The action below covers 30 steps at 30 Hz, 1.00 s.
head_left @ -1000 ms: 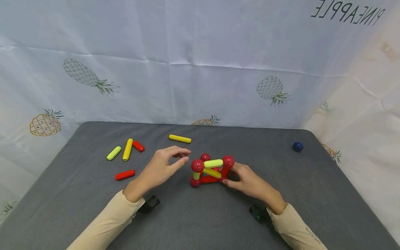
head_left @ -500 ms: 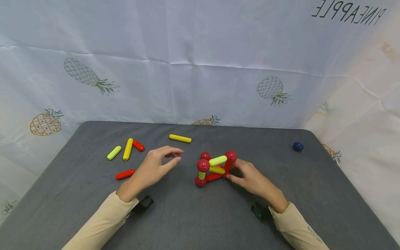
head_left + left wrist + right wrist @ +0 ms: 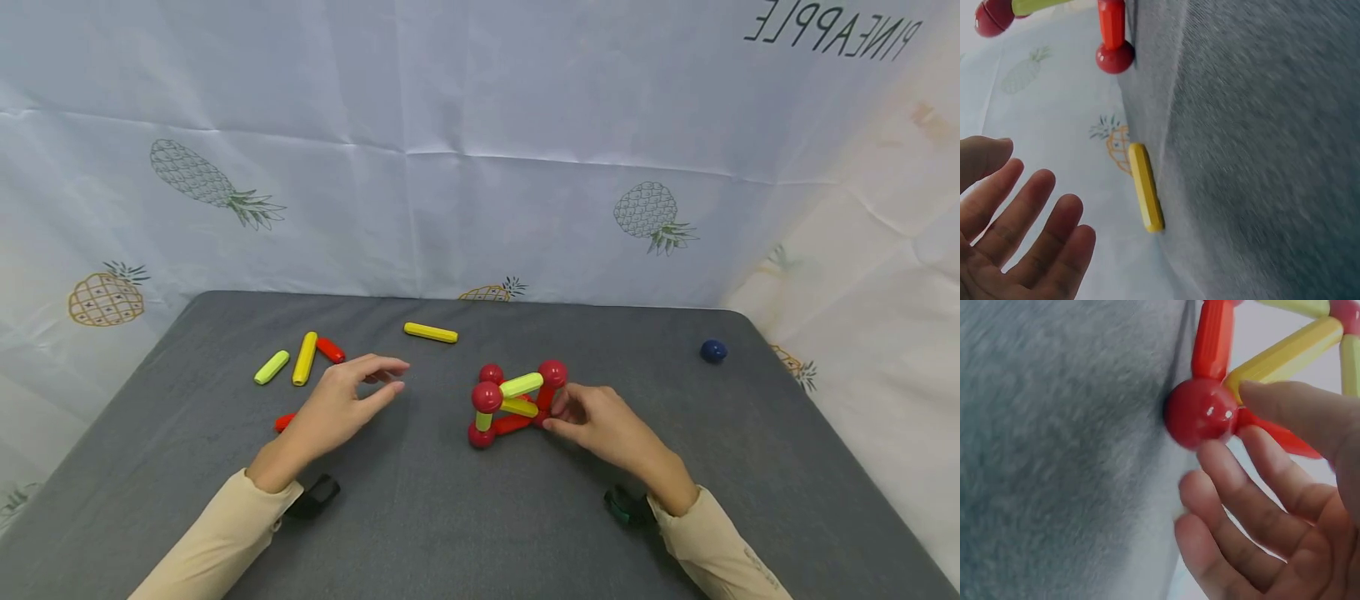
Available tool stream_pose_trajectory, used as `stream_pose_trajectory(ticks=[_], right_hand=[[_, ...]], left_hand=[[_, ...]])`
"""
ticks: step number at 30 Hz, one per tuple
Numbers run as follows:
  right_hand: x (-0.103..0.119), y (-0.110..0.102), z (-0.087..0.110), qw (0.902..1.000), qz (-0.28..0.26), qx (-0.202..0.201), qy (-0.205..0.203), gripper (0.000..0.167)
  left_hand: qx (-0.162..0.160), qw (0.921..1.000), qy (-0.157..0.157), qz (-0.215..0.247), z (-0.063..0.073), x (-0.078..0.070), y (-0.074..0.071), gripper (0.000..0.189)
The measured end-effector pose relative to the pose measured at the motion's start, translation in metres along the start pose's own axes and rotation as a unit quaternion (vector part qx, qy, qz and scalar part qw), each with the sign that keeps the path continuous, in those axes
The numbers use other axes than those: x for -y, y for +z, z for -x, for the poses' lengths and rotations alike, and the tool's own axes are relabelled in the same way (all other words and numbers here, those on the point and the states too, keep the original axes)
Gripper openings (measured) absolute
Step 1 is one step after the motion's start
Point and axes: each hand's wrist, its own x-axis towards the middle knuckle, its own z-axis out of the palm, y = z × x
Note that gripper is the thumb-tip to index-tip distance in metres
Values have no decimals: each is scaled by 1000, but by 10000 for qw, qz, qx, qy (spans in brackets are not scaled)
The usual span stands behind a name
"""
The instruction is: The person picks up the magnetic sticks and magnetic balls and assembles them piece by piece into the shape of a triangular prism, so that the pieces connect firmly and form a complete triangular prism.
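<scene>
A toy frame of red balls joined by red, yellow and lime rods stands mid-table in the head view. My right hand pinches its lower right corner, thumb and fingertips at the red ball where red and yellow rods meet. To the left of the frame, my left hand hovers with relaxed, slightly bent fingers and holds nothing. Below it a red rod is partly hidden by the wrist. The left wrist view shows this hand's spread fingers apart from a yellow rod.
At the back left of the grey table lie a lime rod, a yellow rod and a short red rod. A dark blue ball sits at the far right. A pineapple-print cloth hangs behind the table.
My left hand has drawn away to the left, over part of the red rod. The frame has shifted slightly right and turned a little, with my right hand still at its corner.
</scene>
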Motion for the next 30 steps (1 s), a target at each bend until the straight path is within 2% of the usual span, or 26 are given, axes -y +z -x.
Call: stream_pose_trajectory(ticks=[5, 8, 11, 20, 25, 30], right_hand=[[12, 6, 3, 9963, -436, 676, -298, 18], [19, 13, 4, 9917, -588, 1045, -468, 26], [24, 19, 3, 9886, -583, 1253, -593, 37], [27, 29, 1, 9879, -275, 1396, -610, 54], [25, 33, 0, 9894, -182, 1295, -633, 54], [23, 33, -1, 9902, -70, 1186, -739, 51]], left_hand=[[-53, 9999, -22, -147, 6, 8, -7, 28], [-4, 9997, -78, -243, 10, 12, -10, 29], [47, 9993, -156, -325, 14, 15, -14, 29], [271, 9977, -269, -563, 22, 27, -29, 30], [468, 9955, -322, -754, 26, 32, -39, 30], [768, 9921, -534, -837, 30, 36, -46, 36]])
